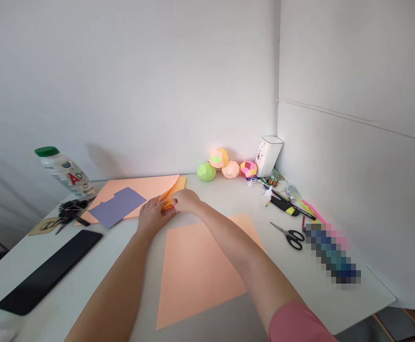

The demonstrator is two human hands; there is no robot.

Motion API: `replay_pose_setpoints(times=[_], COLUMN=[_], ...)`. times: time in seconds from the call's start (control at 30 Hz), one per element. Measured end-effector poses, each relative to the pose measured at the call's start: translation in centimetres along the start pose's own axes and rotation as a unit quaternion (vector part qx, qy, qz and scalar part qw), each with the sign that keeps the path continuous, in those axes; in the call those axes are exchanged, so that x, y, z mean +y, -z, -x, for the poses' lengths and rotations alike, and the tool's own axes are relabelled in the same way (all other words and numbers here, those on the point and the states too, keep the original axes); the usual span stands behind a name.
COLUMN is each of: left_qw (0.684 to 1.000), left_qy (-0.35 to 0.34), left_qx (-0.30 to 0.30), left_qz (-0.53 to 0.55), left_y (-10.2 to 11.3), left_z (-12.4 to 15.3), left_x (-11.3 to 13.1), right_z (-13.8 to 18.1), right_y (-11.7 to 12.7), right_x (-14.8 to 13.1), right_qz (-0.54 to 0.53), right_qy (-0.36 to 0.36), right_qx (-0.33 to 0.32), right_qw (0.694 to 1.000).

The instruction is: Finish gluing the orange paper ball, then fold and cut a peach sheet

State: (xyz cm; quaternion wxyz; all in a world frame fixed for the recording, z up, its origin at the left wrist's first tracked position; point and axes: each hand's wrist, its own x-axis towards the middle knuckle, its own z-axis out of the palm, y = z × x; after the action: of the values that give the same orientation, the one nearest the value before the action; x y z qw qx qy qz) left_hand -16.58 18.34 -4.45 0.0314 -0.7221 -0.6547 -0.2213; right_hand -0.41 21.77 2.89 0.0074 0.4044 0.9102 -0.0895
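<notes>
A stack of coloured paper sheets lies at the back of the table, with a peach sheet [150,184] on top and orange sheets [179,184] under its right end. The peach sheet's right corner is bent upward. My left hand [154,217] grips the front edge of the stack near that corner, its fingertips partly hidden. With curled fingers, my right hand [186,200] pinches the orange sheets at their right end. Another peach sheet [200,266] lies flat beneath my right forearm. A purple cut piece of paper [117,208] rests on the stack, left of my hands.
At left are a white bottle with a green cap [67,173], keys [70,211] and a black flat slab [51,270]. Paper polyhedra [230,169] and a white box [268,156] stand by the wall. Scissors [288,234] and a utility knife [284,205] lie at right.
</notes>
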Motion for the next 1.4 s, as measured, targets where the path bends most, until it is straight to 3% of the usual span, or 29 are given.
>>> replay_pose_setpoints(times=[0.47, 0.87, 1.13, 1.4], left_qw=[0.999, 0.999, 0.999, 1.0], left_qy=[0.019, 0.031, 0.03, 0.022], left_qx=[-0.03, -0.009, 0.002, 0.002], left_qz=[-0.028, -0.038, -0.027, -0.014], left_y=[0.6, 0.2, 0.4, 1.1], left_z=[-0.1, -0.4, -0.4, -0.4], left_x=[0.6, 0.9, 1.1, 1.7], right_z=[1.1, 4.4, 6.5, 12.2], right_y=[-0.8, -2.1, -2.4, -0.6], right_x=[-0.9, 2.3, 5.0, 7.8], right_qz=[0.085, 0.134, 0.12, 0.082], right_qy=[0.025, 0.015, 0.025, 0.01], right_qx=[0.067, 0.11, 0.209, 0.341], right_qw=[0.994, 0.985, 0.97, 0.937])
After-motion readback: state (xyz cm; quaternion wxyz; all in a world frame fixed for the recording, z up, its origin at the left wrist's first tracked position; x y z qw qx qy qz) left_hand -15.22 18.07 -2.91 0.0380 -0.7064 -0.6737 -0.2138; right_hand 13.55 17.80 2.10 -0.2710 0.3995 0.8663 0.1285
